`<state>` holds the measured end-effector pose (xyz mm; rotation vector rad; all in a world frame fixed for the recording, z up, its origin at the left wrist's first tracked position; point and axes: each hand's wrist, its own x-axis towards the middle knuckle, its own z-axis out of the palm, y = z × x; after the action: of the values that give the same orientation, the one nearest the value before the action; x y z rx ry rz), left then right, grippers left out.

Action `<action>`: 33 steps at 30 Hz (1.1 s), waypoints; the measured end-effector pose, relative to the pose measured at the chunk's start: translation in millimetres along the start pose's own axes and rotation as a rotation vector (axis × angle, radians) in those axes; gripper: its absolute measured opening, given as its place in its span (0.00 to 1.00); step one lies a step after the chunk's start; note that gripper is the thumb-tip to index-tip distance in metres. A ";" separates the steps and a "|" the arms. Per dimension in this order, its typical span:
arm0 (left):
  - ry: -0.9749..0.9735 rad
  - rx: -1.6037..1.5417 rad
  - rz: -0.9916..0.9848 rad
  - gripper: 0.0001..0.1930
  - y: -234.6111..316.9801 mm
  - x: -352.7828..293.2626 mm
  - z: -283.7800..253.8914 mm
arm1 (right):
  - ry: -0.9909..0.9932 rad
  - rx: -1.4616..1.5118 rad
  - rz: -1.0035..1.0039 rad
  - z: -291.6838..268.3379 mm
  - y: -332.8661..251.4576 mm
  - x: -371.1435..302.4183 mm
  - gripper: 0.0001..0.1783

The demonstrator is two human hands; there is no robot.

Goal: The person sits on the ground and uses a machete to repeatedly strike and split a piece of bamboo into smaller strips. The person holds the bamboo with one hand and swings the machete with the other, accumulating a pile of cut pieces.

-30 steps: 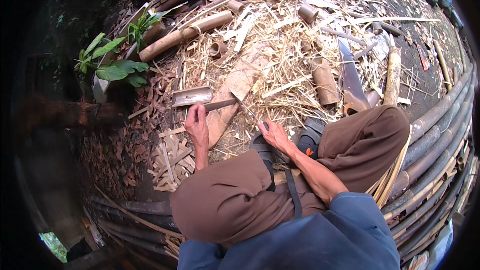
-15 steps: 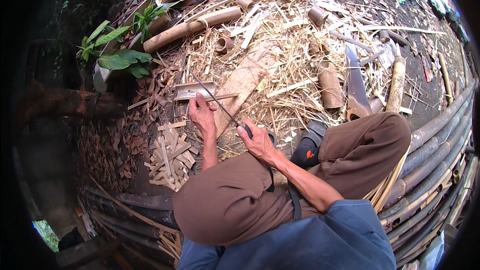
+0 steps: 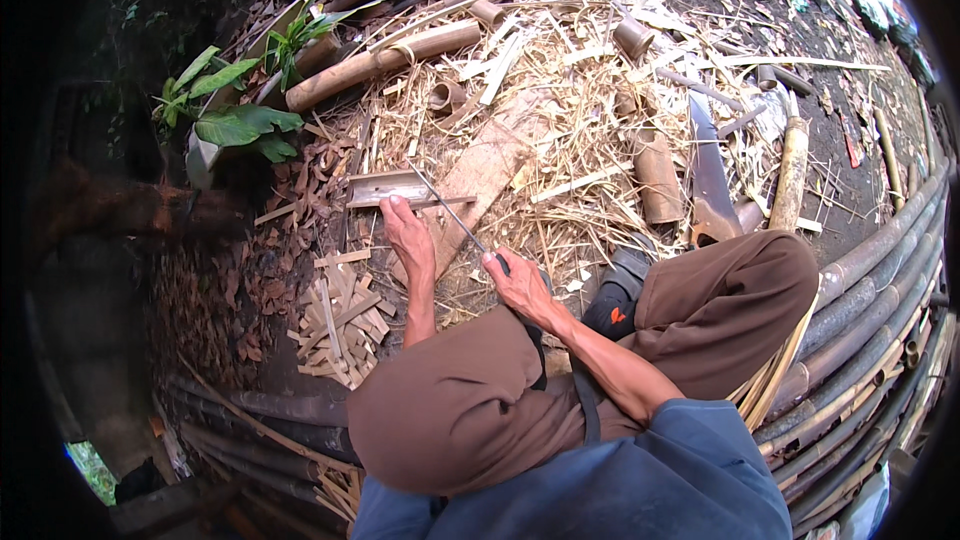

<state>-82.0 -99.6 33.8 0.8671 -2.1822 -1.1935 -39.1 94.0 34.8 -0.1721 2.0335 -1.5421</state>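
My right hand is closed around the black handle of a long, thin-bladed knife. Its blade slants up and left, the tip near the right end of a short, pale trough that looks like split bamboo. My left hand has its fingers at the trough's near edge, on a narrow bamboo strip that sticks out to the right. The blade crosses this strip; whether they touch I cannot tell. Beneath them lies a flat wooden board. Short cut strips are heaped left of my knee.
Shavings cover the ground ahead. A handsaw and a bamboo section lie to the right. Bamboo poles are stacked along my right side. A thicker bamboo piece and a leafy plant are at the far left.
The knife has drawn back a little toward me, its tip swinging right, off the trough's far left side. My left fingers have lowered onto the strip, which has shifted slightly nearer.
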 end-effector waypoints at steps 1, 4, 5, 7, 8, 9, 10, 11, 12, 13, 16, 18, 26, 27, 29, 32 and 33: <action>0.017 0.026 0.028 0.20 -6.8 3.1 -0.7 | 0.000 -0.001 0.000 -1.5 -1.8 -0.6 0.22; 0.021 0.077 0.050 0.23 -25.1 9.3 -2.0 | 0.022 0.077 -0.098 0.6 -6.0 -9.8 0.22; 0.032 0.085 0.076 0.23 -19.8 13.1 -0.3 | 0.046 0.113 -0.153 -1.2 -8.0 -9.6 0.22; 0.035 0.133 0.085 0.24 -10.1 9.3 6.6 | 0.028 0.062 -0.064 -1.2 3.5 -1.1 0.23; 0.037 0.133 0.086 0.25 -10.1 8.2 2.7 | 0.007 0.053 -0.021 0.0 2.2 -0.7 0.23; 0.038 0.134 0.087 0.25 -9.8 8.7 -0.8 | -0.014 0.044 0.021 1.2 0.9 -0.3 0.23; 0.095 0.080 0.074 0.25 -21.0 14.7 2.1 | -0.012 0.031 -0.013 2.0 -0.4 -0.2 0.24; 0.022 0.128 0.038 0.25 -18.2 8.4 2.1 | 0.036 0.048 -0.054 5.0 8.7 -4.5 0.24; -0.040 0.163 0.012 0.26 0.3 7.6 1.7 | 0.087 0.057 -0.113 3.6 13.0 -3.0 0.24; -0.102 0.198 -0.012 0.28 11.1 6.8 4.6 | 0.139 0.064 -0.173 1.5 17.6 -2.0 0.24; 0.130 0.154 0.157 0.25 -16.8 13.3 6.0 | 0.000 -0.002 -0.033 -1.8 4.9 -0.2 0.24; 0.007 0.141 0.001 0.24 7.1 8.9 1.0 | 0.005 -0.021 -0.048 -2.5 3.2 -2.9 0.24; -0.007 0.201 0.172 0.21 15.5 9.7 6.4 | 0.047 -0.176 -0.004 -3.8 20.4 2.0 0.23; -0.017 0.180 0.173 0.21 17.4 2.3 10.0 | 0.079 -0.172 0.017 -4.5 37.7 3.8 0.23; -0.031 0.134 0.200 0.22 21.4 0.8 18.8 | 0.157 -0.155 0.038 -9.2 70.4 20.3 0.23; 0.041 0.134 0.197 0.27 17.0 -2.7 23.4 | 0.125 -0.177 0.040 -5.9 83.9 15.8 0.25; 0.112 0.082 0.163 0.27 22.9 -2.7 24.9 | 0.103 -0.189 0.027 -6.6 84.0 13.1 0.25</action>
<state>-103.8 -74.6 41.1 0.7542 -2.1769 -0.9612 -33.6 121.2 -45.9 -0.1405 2.2535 -1.3665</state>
